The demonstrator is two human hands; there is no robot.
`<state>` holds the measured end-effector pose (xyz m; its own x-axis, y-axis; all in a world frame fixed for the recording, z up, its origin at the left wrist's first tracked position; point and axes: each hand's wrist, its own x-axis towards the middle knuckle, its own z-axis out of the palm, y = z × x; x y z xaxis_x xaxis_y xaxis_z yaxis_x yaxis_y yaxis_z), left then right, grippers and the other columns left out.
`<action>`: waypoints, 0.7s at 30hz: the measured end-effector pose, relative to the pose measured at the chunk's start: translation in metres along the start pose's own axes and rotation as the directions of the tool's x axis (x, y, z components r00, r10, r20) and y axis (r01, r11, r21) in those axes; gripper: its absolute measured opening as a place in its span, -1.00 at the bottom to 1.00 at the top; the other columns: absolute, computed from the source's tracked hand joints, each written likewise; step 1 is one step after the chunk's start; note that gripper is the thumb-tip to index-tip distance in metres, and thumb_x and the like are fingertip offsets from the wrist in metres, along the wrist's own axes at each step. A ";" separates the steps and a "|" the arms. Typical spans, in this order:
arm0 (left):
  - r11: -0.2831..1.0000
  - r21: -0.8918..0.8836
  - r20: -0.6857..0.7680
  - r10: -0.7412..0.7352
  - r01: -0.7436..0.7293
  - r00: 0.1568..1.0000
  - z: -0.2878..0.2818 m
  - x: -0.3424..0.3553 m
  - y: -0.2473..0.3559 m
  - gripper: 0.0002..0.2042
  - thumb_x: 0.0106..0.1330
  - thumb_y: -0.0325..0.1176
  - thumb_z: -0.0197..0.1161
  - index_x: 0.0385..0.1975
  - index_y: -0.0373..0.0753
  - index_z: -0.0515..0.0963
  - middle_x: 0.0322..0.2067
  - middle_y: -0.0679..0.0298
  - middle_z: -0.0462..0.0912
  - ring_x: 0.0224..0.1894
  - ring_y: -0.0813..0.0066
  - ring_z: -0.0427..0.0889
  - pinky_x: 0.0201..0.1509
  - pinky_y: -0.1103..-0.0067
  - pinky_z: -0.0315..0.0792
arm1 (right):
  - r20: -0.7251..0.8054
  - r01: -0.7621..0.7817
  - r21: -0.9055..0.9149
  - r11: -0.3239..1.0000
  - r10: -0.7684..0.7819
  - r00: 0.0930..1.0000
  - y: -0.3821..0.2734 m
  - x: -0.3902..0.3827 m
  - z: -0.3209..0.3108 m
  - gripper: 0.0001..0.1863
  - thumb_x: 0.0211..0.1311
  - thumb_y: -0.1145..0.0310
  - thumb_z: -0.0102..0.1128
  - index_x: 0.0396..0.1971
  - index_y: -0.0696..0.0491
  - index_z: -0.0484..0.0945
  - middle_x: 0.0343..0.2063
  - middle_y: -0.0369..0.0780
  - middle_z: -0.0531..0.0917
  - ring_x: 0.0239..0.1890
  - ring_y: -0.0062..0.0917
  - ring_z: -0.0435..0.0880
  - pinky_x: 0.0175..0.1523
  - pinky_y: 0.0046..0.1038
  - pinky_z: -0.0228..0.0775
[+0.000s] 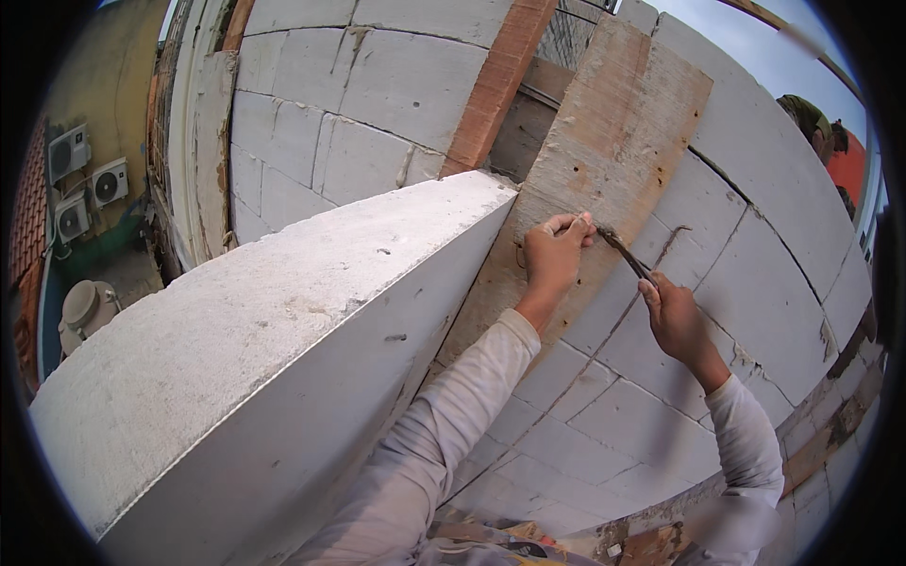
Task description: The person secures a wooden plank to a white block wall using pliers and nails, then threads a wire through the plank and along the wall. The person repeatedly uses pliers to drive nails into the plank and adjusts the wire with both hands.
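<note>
A weathered wooden board lies against the white block wall, with small holes and dark stains. On it, right of centre, my left hand is closed in a pinch on something small at its fingertips, too small to make out. My right hand grips a slender dark metal tool, apparently pliers, whose tip reaches up to my left fingertips at a dark clump on the board. Beside the board, a white block ledge runs from the lower left up to its edge.
At left, below, are air-conditioner units on a yellow wall, a tiled roof and a round tank. A reddish timber stands behind the board. A person in dark green is at the upper right.
</note>
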<state>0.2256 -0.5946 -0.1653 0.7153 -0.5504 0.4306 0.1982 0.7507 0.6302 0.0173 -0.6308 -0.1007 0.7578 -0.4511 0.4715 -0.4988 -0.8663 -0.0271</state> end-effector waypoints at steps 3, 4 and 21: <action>1.000 -0.015 0.003 -0.007 0.007 1.000 0.000 0.000 0.001 -0.73 0.43 -0.25 0.38 -0.16 -0.39 0.68 -0.30 0.22 0.77 -0.30 0.59 0.69 -0.21 0.66 0.49 | -0.016 0.037 0.007 0.999 -0.037 0.999 0.006 0.000 0.005 -0.60 0.62 0.13 -0.07 -0.19 0.22 0.49 -0.53 0.13 0.56 -0.37 0.13 0.60 -0.23 -0.06 0.40; 1.000 -0.024 0.008 -0.009 0.010 1.000 0.000 0.000 0.001 -0.73 0.43 -0.25 0.38 -0.16 -0.39 0.68 -0.31 0.22 0.77 -0.30 0.60 0.69 -0.22 0.66 0.49 | -0.024 0.055 0.013 0.998 -0.055 0.998 0.008 0.000 0.006 -0.60 0.63 0.12 -0.07 -0.20 0.21 0.48 -0.53 0.13 0.55 -0.36 0.13 0.59 -0.23 -0.06 0.40; 0.881 -0.309 0.503 -0.168 0.358 0.848 0.033 -0.045 -0.039 -0.48 0.49 0.10 0.24 0.02 -0.33 0.54 -0.02 0.13 0.63 0.04 0.41 0.65 0.17 0.52 0.58 | 0.032 -0.008 -0.398 0.917 0.022 0.999 -0.025 -0.002 -0.034 -0.59 0.62 0.11 -0.09 -0.16 0.22 0.47 -0.54 0.06 0.62 -0.38 0.03 0.67 -0.25 -0.01 0.46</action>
<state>0.1637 -0.6112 -0.1881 0.2363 -0.7763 0.5844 0.6378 0.5776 0.5094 0.0145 -0.6009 -0.0708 0.7596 -0.4766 0.4426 -0.6308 -0.7056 0.3228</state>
